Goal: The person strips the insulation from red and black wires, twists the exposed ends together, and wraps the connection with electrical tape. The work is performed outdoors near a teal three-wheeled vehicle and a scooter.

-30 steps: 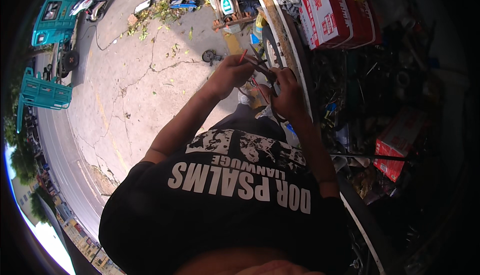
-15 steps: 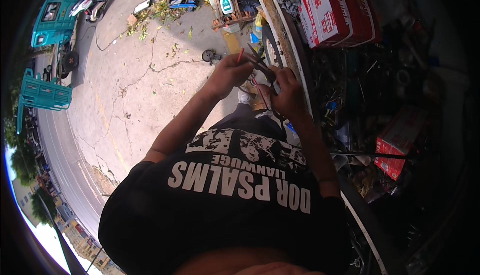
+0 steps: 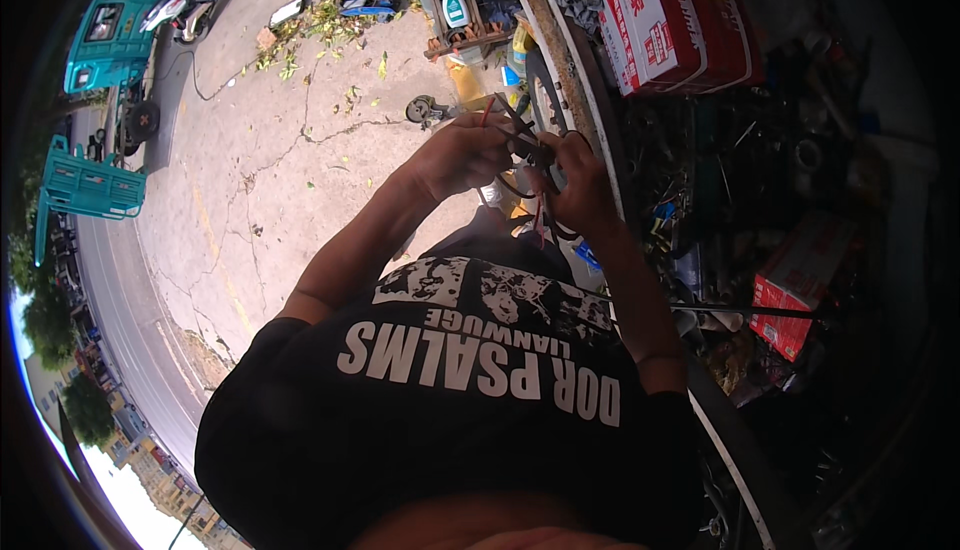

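The person wears a loose black T-shirt (image 3: 400, 460) with short sleeves (image 3: 255, 360) that end around the elbows. Across the chest runs a row of bold white block capitals (image 3: 480, 380) (upside down from the wearer's own viewpoint), with a smaller, thinner white line of letters (image 3: 513, 336) below it toward the hem. Lower still sits a band of blotchy black-and-white picture panels (image 3: 425, 282), roughly square, their details too coarse to make out. Beneath the hem show dark trousers (image 3: 475, 237), and past them a pale shoe (image 3: 491, 194), mostly hidden. Forearms and hands are bare.
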Motion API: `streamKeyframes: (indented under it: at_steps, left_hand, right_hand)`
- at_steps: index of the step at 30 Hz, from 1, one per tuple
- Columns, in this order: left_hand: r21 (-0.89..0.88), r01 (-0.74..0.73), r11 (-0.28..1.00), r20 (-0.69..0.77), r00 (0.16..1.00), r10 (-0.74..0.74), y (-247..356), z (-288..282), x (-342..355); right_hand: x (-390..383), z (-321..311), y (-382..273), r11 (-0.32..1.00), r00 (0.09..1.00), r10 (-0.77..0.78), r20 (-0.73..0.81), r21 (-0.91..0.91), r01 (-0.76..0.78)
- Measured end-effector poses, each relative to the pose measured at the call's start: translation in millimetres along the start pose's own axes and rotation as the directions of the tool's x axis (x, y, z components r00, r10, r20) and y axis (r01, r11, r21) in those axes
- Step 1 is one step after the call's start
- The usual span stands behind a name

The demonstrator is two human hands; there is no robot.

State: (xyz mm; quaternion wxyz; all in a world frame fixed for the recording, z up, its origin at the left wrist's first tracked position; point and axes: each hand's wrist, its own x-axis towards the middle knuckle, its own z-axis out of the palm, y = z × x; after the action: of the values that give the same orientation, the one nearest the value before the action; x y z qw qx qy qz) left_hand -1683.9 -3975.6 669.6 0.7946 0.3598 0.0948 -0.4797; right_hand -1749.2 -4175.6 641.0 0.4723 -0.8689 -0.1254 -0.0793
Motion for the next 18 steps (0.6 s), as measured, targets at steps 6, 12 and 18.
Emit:
streamKeyframes:
  at_steps: [6,12,18]
  left_hand:
    - [0.114,-0.058,0.992,0.004,0.998,0.058,-1,-2,2]
    - [0.36,-0.148,0.921,-0.076,0.979,0.187,2,11,0]
    - [-0.012,0.004,1.0,0.042,0.999,-0.004,7,-1,3]
  right_hand:
    - [-7,15,2,0.993,0.995,0.095,-0.037,0.079,-0.092]
    - [-6,12,-5,0.986,0.989,0.147,-0.019,0.083,-0.145]
    - [11,-5,-1,0.993,0.995,-0.101,-0.028,-0.06,0.099]
